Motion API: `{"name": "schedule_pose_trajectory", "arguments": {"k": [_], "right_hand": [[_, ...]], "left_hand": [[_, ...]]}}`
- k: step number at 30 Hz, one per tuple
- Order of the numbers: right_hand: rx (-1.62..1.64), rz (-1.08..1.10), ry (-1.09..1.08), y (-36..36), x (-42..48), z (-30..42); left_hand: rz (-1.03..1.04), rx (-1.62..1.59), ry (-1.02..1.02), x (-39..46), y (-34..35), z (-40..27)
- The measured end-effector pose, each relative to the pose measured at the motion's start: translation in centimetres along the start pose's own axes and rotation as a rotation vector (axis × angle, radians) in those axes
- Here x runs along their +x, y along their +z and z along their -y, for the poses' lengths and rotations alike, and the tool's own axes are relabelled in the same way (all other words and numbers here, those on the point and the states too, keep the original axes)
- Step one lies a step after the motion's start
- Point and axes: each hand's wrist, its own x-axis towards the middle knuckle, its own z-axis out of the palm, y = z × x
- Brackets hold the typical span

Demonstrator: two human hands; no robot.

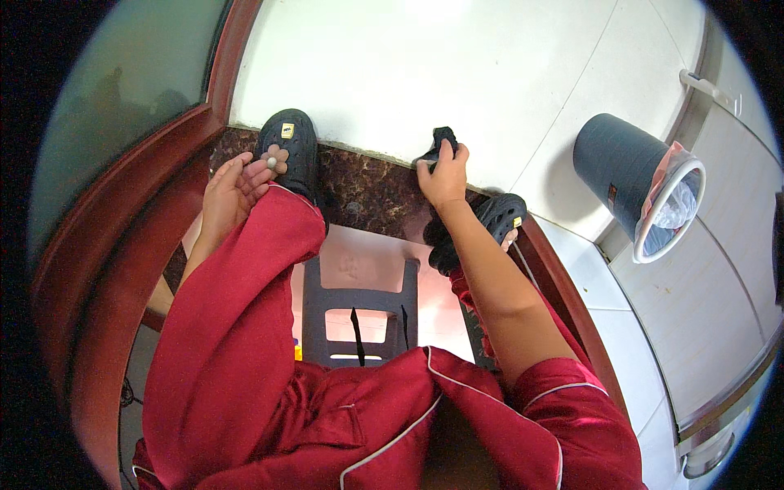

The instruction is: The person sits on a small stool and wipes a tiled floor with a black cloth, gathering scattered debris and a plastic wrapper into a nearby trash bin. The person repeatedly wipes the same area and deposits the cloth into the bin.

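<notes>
My right hand (446,177) grips a small dark item (442,135), seemingly a crumpled black cloth, where the brown marbled stone threshold (370,184) meets the white floor. Its lower part is hidden by my fingers. Palm upward and holding nothing, my left hand (234,184) rests by my left knee with its fingers loosely bent. Beside it is a black clog (297,141) with a pale flower charm (275,161) and a yellow tag, worn on my left foot. The other black clog (499,214) sits to the right, partly behind my right forearm.
A dark waste bin (618,171) with a white rim and a plastic liner stands at the right. The reddish-brown door frame (211,116) runs along the left, around a glass panel (141,79). Below my body is a grey plastic stool (349,297). White floor (392,73) spreads ahead.
</notes>
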Motion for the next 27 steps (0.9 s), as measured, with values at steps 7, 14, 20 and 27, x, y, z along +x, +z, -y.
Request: {"name": "schedule_pose_trajectory", "arguments": {"k": [7, 14, 20, 27], "right_hand": [[-0.034, -0.056, -0.195, 1.0, 1.0, 0.2], [0.244, -0.194, 0.092, 1.0, 5.2, -0.6], [0.362, -0.467, 0.484, -5.9, 14.1, -7.2], [-0.021, -0.052, -0.47, -3.5, 15.2, 1.7]], "left_hand": [[-0.012, 0.011, 0.016, -0.4, -0.1, -0.1], [-0.012, 0.017, 0.024, 0.0, -1.0, 0.7], [-0.075, 0.026, 0.028, -0.8, -1.5, 0.4], [-0.03, 0.01, 0.032, -0.4, -0.8, 0.1]]}}
